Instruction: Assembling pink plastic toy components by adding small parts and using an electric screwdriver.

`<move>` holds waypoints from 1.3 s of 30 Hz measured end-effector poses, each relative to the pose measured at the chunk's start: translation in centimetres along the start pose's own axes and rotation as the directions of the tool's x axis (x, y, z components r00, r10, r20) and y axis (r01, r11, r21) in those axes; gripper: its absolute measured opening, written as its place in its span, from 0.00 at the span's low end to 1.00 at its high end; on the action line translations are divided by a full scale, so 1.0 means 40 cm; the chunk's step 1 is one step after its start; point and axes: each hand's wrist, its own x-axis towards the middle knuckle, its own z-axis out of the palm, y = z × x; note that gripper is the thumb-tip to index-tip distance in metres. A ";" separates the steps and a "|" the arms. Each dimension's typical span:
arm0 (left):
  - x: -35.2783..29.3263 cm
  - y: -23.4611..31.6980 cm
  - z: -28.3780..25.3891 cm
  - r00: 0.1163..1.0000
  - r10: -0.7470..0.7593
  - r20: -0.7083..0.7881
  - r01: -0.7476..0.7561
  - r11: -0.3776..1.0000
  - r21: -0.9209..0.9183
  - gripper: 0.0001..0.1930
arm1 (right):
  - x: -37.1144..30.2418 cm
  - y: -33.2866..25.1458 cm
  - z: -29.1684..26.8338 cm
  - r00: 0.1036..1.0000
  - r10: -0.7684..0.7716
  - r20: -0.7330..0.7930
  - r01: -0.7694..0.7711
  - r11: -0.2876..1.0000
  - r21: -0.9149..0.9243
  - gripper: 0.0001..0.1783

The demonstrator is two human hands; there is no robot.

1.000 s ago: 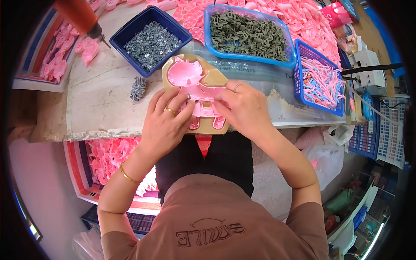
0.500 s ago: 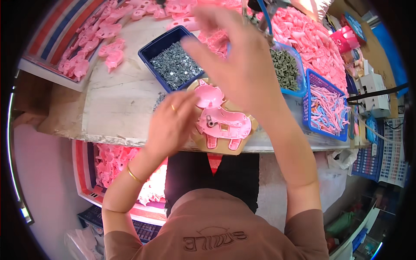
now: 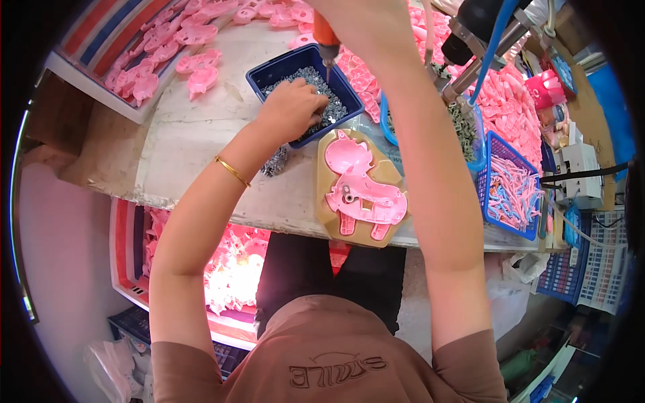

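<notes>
My left hand (image 3: 293,111) is in the dark blue bin (image 3: 254,77), its fingers bent together down among the small silvery screws (image 3: 338,115). At the top edge my right hand (image 3: 366,23), partly cut off, grips an orange power screwdriver (image 3: 324,33), whose bit points down over the bin. In front of me lies a pink animal-shaped plastic half shell (image 3: 383,207), hollow side up, in a tan holding block (image 3: 329,218). A small round metal part (image 3: 348,198) sits inside the shell, with a pink lever-like piece beside it.
A light blue tub (image 3: 478,151) of grey-green clips stands behind my right forearm. Right of it is a blue basket (image 3: 494,213) of pink and blue strips. Pink parts (image 3: 514,114) are heaped behind. A metal tool arm (image 3: 470,74) overhangs the tub. Loose screws (image 3: 274,163) lie beside the bin.
My left hand has gone from beside the shell into the screw bin. My right hand has moved up and away, and the orange screwdriver now shows in it.
</notes>
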 end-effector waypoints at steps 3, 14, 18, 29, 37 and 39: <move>0.007 0.003 -0.015 0.999 -0.018 -0.043 0.019 1.000 0.017 0.08 | -0.018 -0.050 -0.051 1.000 0.001 0.025 0.003 0.992 -0.127 0.25; -0.097 0.129 -0.066 0.960 0.047 -0.277 -0.054 0.998 -0.018 0.06 | -0.076 -0.002 -0.165 0.718 0.469 0.514 -0.446 0.877 -0.178 0.18; -0.132 0.210 -0.073 0.964 -0.022 -0.264 -0.105 0.883 -0.457 0.07 | -0.202 -0.007 -0.185 0.872 0.265 0.412 -0.451 0.761 0.466 0.15; -0.161 0.275 -0.057 0.986 -0.113 -0.124 -0.023 0.640 -0.768 0.07 | -0.243 -0.037 -0.232 0.907 0.277 0.318 -0.414 0.727 0.548 0.15; -0.174 0.299 -0.042 0.983 -0.091 -0.160 -0.069 0.624 -0.778 0.07 | -0.253 -0.036 -0.236 0.907 0.248 0.339 -0.402 0.748 0.528 0.16; -0.174 0.305 -0.039 0.981 -0.080 -0.178 -0.092 0.617 -0.782 0.07 | -0.254 -0.039 -0.237 0.900 0.250 0.358 -0.403 0.793 0.457 0.18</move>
